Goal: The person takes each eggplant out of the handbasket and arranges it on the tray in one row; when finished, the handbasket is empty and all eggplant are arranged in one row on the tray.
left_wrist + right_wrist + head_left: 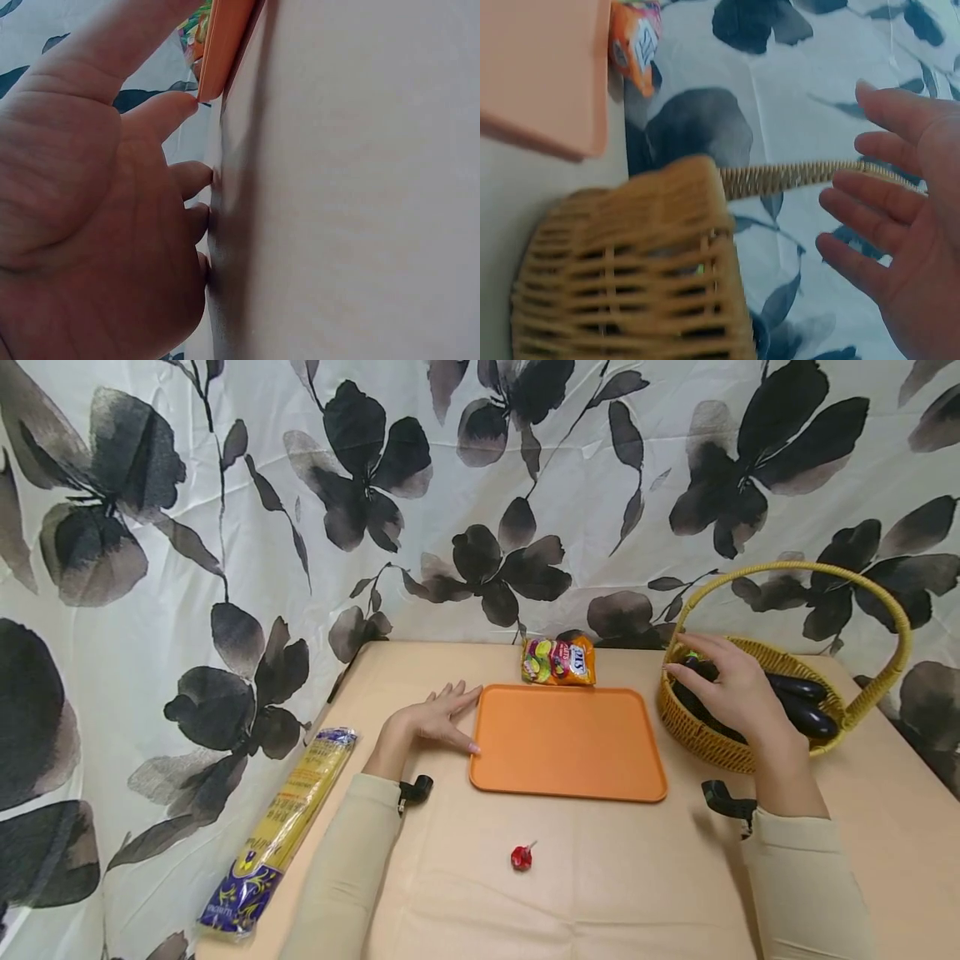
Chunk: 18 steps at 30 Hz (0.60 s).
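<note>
An orange rectangular tray (570,743) lies flat in the middle of the table. At its left edge, my left hand (431,718) rests with fingers spread; thumb and index fingertip touch the rim, as the tray's corner (217,67) in the left wrist view also shows. On the right stands a yellow wicker basket (701,747) holding dark eggplants (806,714). My right hand (738,689) is over the basket's left part, hiding some of its contents. In the right wrist view its fingers (870,210) are extended and slightly bent, above the basket's woven side (630,277), holding nothing visible.
Behind the tray lies a colourful candy bag (558,662). A small red wrapped lollipop (521,857) is in front of the tray. Along the table's left edge lies a long spaghetti pack (281,831). The basket's tall handle (795,566) arches up, with a floral curtain (487,485) behind.
</note>
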Each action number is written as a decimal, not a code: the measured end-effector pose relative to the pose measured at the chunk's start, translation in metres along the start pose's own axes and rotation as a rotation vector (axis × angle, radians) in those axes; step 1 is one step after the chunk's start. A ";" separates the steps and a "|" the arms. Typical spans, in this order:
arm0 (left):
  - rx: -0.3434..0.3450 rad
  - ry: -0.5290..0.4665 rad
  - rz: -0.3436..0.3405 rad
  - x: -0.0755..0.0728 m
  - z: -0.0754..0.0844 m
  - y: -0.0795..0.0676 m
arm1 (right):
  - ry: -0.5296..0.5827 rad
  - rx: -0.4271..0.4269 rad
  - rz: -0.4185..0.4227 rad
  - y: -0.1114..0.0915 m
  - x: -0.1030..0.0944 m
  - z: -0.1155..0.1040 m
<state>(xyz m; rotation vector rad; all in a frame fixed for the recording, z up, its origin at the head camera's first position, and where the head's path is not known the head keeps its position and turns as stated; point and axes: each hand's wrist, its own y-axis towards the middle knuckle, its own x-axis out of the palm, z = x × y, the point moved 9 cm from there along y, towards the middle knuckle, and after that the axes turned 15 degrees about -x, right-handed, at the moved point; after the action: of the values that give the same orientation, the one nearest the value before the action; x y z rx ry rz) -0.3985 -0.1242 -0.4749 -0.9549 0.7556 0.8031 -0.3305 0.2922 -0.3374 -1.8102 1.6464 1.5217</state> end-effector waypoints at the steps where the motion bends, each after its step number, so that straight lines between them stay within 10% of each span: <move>1: -0.001 -0.004 -0.001 0.001 0.000 0.000 | -0.013 0.012 0.007 -0.002 -0.002 0.005; 10: -0.013 -0.011 0.008 0.002 -0.001 0.003 | -0.130 0.120 0.044 -0.012 -0.008 0.049; 18: -0.017 -0.025 0.013 0.001 0.002 0.005 | -0.114 0.193 -0.132 -0.018 0.014 0.081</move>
<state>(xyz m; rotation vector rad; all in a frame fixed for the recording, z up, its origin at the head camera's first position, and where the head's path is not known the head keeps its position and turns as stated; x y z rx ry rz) -0.4020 -0.1203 -0.4769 -0.9542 0.7354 0.8327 -0.3587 0.3512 -0.3905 -1.6635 1.5309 1.3346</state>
